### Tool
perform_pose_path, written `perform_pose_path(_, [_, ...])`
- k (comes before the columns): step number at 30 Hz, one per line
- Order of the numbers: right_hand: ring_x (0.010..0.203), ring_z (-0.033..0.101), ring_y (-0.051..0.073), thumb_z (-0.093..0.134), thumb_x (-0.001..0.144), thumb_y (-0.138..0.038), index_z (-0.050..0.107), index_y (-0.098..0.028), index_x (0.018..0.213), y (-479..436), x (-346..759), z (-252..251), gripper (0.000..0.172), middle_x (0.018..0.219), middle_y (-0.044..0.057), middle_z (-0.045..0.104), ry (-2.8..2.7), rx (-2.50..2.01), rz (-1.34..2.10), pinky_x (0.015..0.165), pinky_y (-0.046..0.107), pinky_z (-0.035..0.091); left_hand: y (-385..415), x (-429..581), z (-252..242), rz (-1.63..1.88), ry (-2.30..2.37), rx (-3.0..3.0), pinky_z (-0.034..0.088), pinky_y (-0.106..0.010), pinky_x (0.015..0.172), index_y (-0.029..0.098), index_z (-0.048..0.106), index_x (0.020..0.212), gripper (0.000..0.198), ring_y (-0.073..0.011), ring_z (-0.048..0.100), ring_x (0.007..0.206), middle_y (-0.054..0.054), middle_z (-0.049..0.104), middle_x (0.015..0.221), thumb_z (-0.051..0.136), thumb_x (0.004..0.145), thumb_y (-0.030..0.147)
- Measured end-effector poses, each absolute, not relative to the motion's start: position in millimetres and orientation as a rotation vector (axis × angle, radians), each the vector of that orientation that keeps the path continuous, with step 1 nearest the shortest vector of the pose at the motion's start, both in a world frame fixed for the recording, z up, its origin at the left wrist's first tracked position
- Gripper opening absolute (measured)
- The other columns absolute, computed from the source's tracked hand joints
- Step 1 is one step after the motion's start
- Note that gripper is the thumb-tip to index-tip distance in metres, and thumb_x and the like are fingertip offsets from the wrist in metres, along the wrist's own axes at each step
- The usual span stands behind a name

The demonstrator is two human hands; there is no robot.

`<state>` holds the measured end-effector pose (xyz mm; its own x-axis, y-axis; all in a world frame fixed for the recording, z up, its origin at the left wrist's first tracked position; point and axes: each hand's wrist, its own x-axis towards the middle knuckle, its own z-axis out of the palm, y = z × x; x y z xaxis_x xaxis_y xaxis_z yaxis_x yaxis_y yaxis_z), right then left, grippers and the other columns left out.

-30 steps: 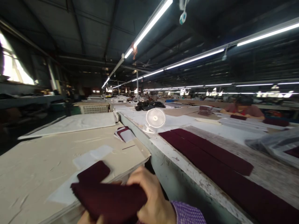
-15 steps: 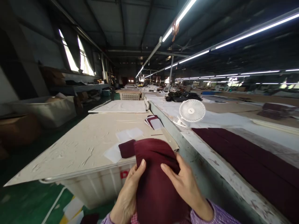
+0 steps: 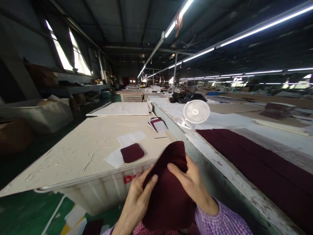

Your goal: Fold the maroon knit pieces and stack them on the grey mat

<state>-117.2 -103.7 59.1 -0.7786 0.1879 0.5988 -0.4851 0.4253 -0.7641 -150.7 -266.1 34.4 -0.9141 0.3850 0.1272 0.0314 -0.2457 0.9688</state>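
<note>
Close in front of me I hold a dark maroon piece of fabric (image 3: 168, 199), its upper end bent over to the right. My left hand (image 3: 139, 195) grips its left edge, thumb on the near face. On the opposite edge my right hand (image 3: 193, 182) pinches the cloth, its thumb also across the front; the fingers behind are hidden. Beyond my left hand, a small maroon fabric piece (image 3: 132, 152) lies partly over white paper sheets (image 3: 114, 159) on a cream board (image 3: 73, 143). Farther back on the board rests a stack of maroon and white pieces (image 3: 157, 125).
The board covers a whitish plastic bin (image 3: 95, 192). To my right, a long table carries a white clip fan (image 3: 196, 111), a long maroon cloth (image 3: 254, 160) and dark bundled fabric (image 3: 187, 97). A narrow gap separates board and table. Paper scraps (image 3: 75, 215) lie low at left.
The held fabric's top has swung from leaning left to folding over rightward, uncovering the whole small maroon piece on the board. Both hands keep their grip. My view has turned slightly right.
</note>
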Motion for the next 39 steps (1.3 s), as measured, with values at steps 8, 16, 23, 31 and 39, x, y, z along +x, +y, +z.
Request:
perform_pose_path(8, [0.128,0.042,0.025,0.061,0.084,-0.034,0.031,-0.025,0.14,-100,-129,54,0.064,0.141,0.009,0.041,-2.026,0.152,1.186,0.105,0.043,0.039,-261,-144,40,2.357,0.95,0.169,0.054,-0.032,0.08,0.011,0.066,0.1,0.028,-0.022,0.069,0.08,-0.01,0.072,0.085,0.07,0.076,0.026])
perform_pose_path(16, [0.119,0.046,0.026,0.063,0.084,-0.026,0.065,-0.028,0.092,-86,-110,71,0.009,0.133,0.003,0.044,-2.094,0.521,0.709,0.094,0.043,0.045,-273,-145,42,2.402,0.803,0.143,0.053,-0.035,0.088,0.01,0.066,0.101,0.022,-0.0234,0.069,0.087,-0.012,0.073,0.09,0.064,0.081,0.019])
perform_pose_path(23, [0.12,0.048,0.027,0.063,0.082,-0.041,0.064,-0.025,0.097,-88,-111,71,0.022,0.125,0.007,0.05,-2.286,0.446,0.838,0.098,0.041,0.044,-282,-137,42,2.389,0.766,0.187,0.052,-0.038,0.089,0.009,0.067,0.098,0.021,-0.0257,0.069,0.088,-0.013,0.073,0.088,0.066,0.079,0.018])
perform_pose_path(31, [0.129,0.041,0.021,0.061,0.085,-0.038,0.062,-0.034,0.112,-83,-110,64,0.027,0.138,-0.001,0.042,-2.345,0.559,0.862,0.104,0.029,0.039,-288,-142,36,2.417,0.679,0.148,0.05,-0.04,0.092,0.007,0.063,0.106,0.026,-0.0261,0.068,0.091,-0.014,0.072,0.087,0.06,0.082,0.016])
perform_pose_path(39, [0.109,0.058,0.022,0.062,0.084,-0.04,0.058,-0.026,0.118,-82,-129,61,0.037,0.116,0.006,0.062,-2.423,0.361,1.864,0.095,0.036,0.046,-292,-138,16,2.333,0.678,0.091,0.049,-0.04,0.093,0.005,0.063,0.105,0.025,-0.0271,0.067,0.094,-0.017,0.071,0.091,0.06,0.083,0.015])
